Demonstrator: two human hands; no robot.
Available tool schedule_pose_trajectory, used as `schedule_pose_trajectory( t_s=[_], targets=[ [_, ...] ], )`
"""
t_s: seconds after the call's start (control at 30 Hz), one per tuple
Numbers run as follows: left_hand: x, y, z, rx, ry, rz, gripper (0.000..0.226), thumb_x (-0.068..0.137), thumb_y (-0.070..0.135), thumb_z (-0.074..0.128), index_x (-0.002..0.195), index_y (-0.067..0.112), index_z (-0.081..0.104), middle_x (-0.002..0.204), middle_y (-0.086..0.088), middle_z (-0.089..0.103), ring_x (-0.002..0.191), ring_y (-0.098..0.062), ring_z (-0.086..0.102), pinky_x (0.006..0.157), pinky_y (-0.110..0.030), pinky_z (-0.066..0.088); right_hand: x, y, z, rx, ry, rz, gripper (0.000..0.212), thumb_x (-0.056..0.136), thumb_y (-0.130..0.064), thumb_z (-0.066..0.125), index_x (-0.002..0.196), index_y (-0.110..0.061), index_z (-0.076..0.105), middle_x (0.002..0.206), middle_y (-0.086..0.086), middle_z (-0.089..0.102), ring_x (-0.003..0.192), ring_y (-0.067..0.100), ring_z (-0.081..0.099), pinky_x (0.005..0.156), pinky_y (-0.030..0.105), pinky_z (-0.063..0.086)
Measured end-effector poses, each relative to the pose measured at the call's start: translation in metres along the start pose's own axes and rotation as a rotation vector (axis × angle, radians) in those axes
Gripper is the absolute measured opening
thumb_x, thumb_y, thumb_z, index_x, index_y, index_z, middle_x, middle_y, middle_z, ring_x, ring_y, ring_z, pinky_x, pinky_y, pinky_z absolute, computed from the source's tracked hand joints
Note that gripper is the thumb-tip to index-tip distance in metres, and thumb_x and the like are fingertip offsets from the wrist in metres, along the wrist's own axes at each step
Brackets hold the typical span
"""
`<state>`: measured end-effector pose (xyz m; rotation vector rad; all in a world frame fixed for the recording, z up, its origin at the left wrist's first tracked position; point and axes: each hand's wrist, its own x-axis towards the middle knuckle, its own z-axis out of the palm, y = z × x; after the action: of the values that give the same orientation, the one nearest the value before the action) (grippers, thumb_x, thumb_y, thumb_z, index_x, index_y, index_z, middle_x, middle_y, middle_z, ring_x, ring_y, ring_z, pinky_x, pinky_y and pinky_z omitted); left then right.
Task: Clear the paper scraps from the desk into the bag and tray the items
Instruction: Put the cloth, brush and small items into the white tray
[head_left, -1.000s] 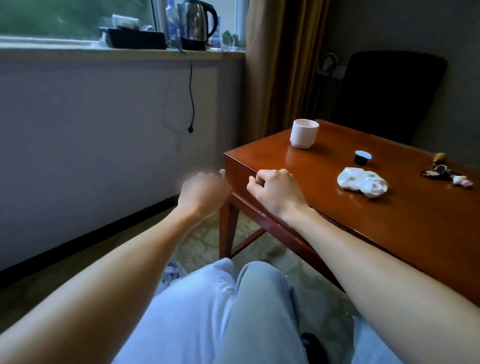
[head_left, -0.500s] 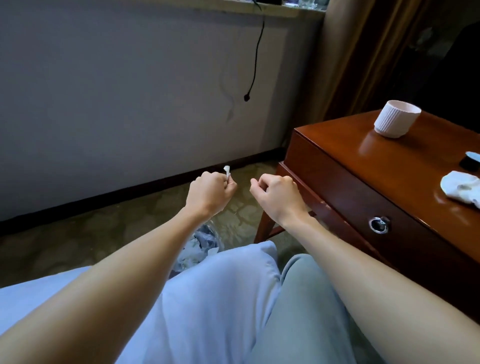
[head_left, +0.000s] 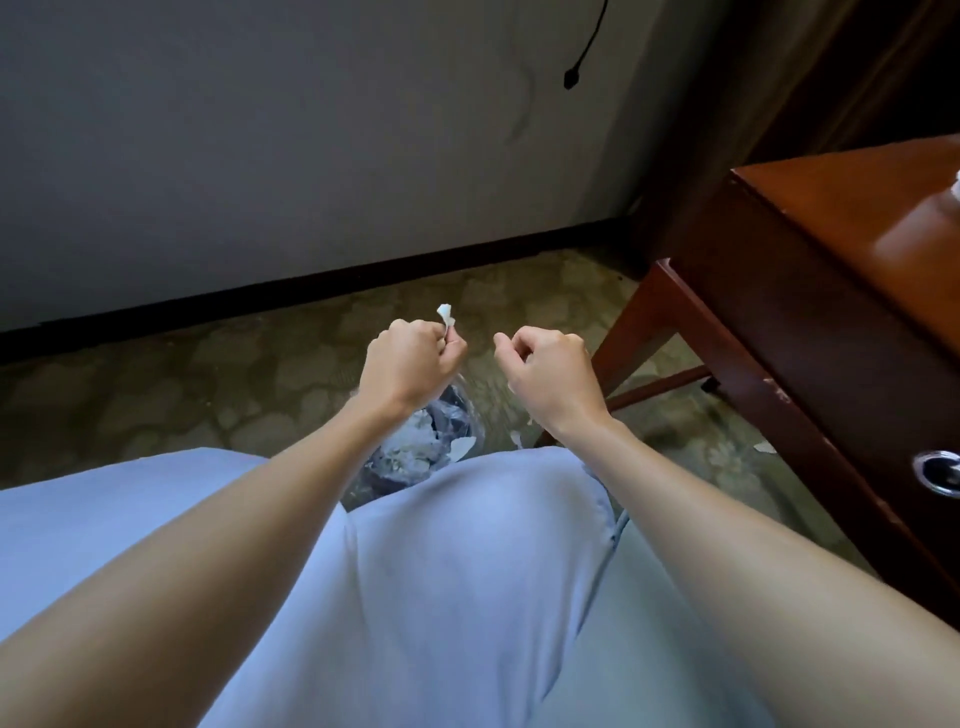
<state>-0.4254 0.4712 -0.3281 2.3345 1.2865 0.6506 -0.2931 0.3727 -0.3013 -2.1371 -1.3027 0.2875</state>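
left hand (head_left: 410, 364) pinching scrap (head_left: 445, 315), right hand (head_left: 550, 371) fisted, looks empty. bag (head_left: 415, 457) half hidden behind knee (head_left: 483, 499); a drop from here could miss.

A furnished room: patterned carpet (head_left: 260, 374), dark baseboard (head_left: 311, 291), wooden desk (head_left: 841, 249), curtain (head_left: 779, 78).

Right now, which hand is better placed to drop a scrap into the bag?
Left. The left hand pinches a white paper scrap and hangs almost above the bag. The right hand is curled, shows no scrap, and sits nearer the desk.
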Motion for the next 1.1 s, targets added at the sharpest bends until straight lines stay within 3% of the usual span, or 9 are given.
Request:
schedule_pose_trajectory(
  t_s=[0.13, 0.3, 0.5, 0.67, 0.8, 0.97, 1.1],
  targets=[
    [-0.005, -0.032, 0.026, -0.067, -0.024, -0.094, 0.050, 0.096, 0.030, 0.048, 0.051, 0.007, 0.055, 0.044, -0.005, 0.053, 0.041, -0.024, 0.046, 0.047, -0.028, 0.036, 0.010, 0.006, 0.035, 0.072, -0.012, 0.067, 0.044, 0.095, -0.040, 0.052, 0.059, -0.015, 0.057, 0.053, 0.002, 0.061, 0.052, 0.022, 0.057, 0.053, 0.035, 0.050],
    [-0.005, -0.063, 0.056, -0.153, 0.042, -0.200, 0.052, 0.095, 0.028, 0.049, 0.046, 0.011, 0.044, 0.039, 0.000, 0.045, 0.035, -0.015, 0.033, 0.040, -0.026, 0.026, 0.019, 0.017, 0.084, 0.146, -0.005, 0.177, 0.049, 0.096, -0.037, 0.050, 0.053, -0.014, 0.048, 0.049, 0.004, 0.055, 0.053, 0.023, 0.052, 0.054, 0.035, 0.044],
    [-0.002, -0.102, 0.090, -0.247, 0.073, -0.279, 0.049, 0.097, 0.030, 0.050, 0.055, 0.006, 0.059, 0.046, -0.003, 0.054, 0.040, -0.021, 0.048, 0.042, -0.025, 0.030, 0.040, 0.027, 0.128, 0.111, -0.047, 0.174, 0.049, 0.097, -0.040, 0.049, 0.058, -0.010, 0.052, 0.049, 0.003, 0.052, 0.048, 0.017, 0.044, 0.048, 0.032, 0.037],
    [0.002, -0.114, 0.108, -0.291, 0.084, -0.308, 0.050, 0.097, 0.029, 0.049, 0.050, 0.012, 0.047, 0.043, -0.003, 0.046, 0.039, -0.015, 0.034, 0.042, -0.027, 0.023, 0.042, 0.034, 0.164, 0.167, -0.071, 0.246, 0.051, 0.101, -0.045, 0.040, 0.071, -0.009, 0.061, 0.060, 0.000, 0.059, 0.062, 0.018, 0.055, 0.055, 0.034, 0.040],
    [0.006, -0.123, 0.121, -0.283, 0.009, -0.361, 0.042, 0.097, 0.034, 0.045, 0.058, 0.017, 0.046, 0.048, 0.005, 0.046, 0.044, -0.013, 0.039, 0.047, -0.028, 0.023, 0.046, 0.038, 0.192, 0.245, -0.093, 0.333, 0.047, 0.103, -0.044, 0.036, 0.078, -0.014, 0.063, 0.069, -0.008, 0.059, 0.075, 0.017, 0.056, 0.061, 0.032, 0.035],
    [0.002, -0.129, 0.134, -0.229, -0.075, -0.434, 0.031, 0.093, 0.031, 0.045, 0.064, 0.022, 0.040, 0.052, 0.005, 0.046, 0.048, -0.012, 0.041, 0.049, -0.030, 0.025, 0.049, 0.043, 0.214, 0.268, -0.128, 0.361, 0.042, 0.104, -0.043, 0.035, 0.082, -0.018, 0.061, 0.067, -0.007, 0.056, 0.065, 0.012, 0.054, 0.056, 0.029, 0.034],
    [0.004, -0.141, 0.146, -0.223, -0.083, -0.507, 0.020, 0.092, 0.033, 0.045, 0.077, 0.019, 0.044, 0.060, 0.006, 0.049, 0.055, -0.016, 0.047, 0.053, -0.033, 0.028, 0.051, 0.051, 0.226, 0.289, -0.150, 0.405, 0.038, 0.104, -0.041, 0.032, 0.082, -0.024, 0.059, 0.070, -0.009, 0.054, 0.072, 0.017, 0.055, 0.064, 0.033, 0.039]
  ],
)
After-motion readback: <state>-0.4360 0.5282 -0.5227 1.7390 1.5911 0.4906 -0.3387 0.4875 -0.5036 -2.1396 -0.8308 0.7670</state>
